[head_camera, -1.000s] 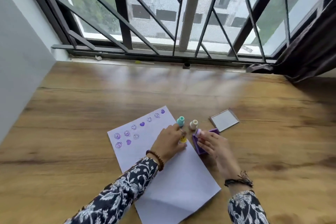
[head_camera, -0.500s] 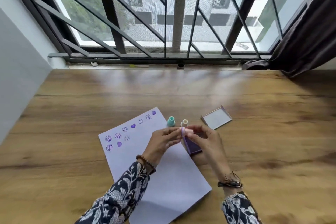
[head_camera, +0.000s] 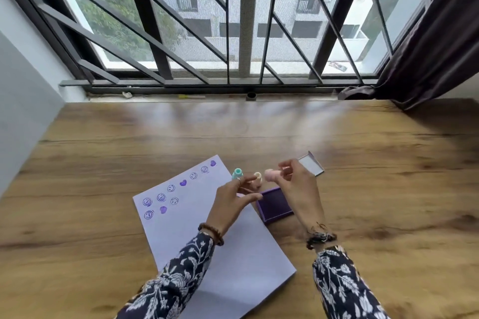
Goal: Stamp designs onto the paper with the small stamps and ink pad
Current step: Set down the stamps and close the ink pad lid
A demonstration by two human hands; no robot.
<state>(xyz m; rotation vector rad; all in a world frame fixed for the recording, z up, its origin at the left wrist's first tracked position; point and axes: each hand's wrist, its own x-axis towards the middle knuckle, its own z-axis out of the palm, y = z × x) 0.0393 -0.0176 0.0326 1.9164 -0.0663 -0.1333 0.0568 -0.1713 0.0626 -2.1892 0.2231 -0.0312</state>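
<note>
A white paper (head_camera: 207, 248) lies on the wooden table (head_camera: 103, 150), with purple smiley and heart prints (head_camera: 166, 199) in its upper left part. My right hand (head_camera: 298, 189) holds a small pink stamp (head_camera: 270, 174) in its fingertips, lifted above the far edge of the open purple ink pad (head_camera: 276, 204). My left hand (head_camera: 230, 202) hovers over the paper's right edge just left of the pad, fingers apart, with nothing clearly in it. A teal stamp (head_camera: 237, 173) and a cream stamp (head_camera: 257, 176) stand upright just beyond my left fingers.
The ink pad's clear lid (head_camera: 311, 163) lies beyond my right hand, partly hidden by it. A barred window (head_camera: 241, 33) runs along the table's far edge, a dark curtain (head_camera: 427, 46) hangs at the right, and a wall (head_camera: 20, 98) borders the left.
My left hand came off a yellow stamp on the paper and met my right hand at the pink stamp. Now the hands have parted; the right has lifted the pink stamp up and right.
</note>
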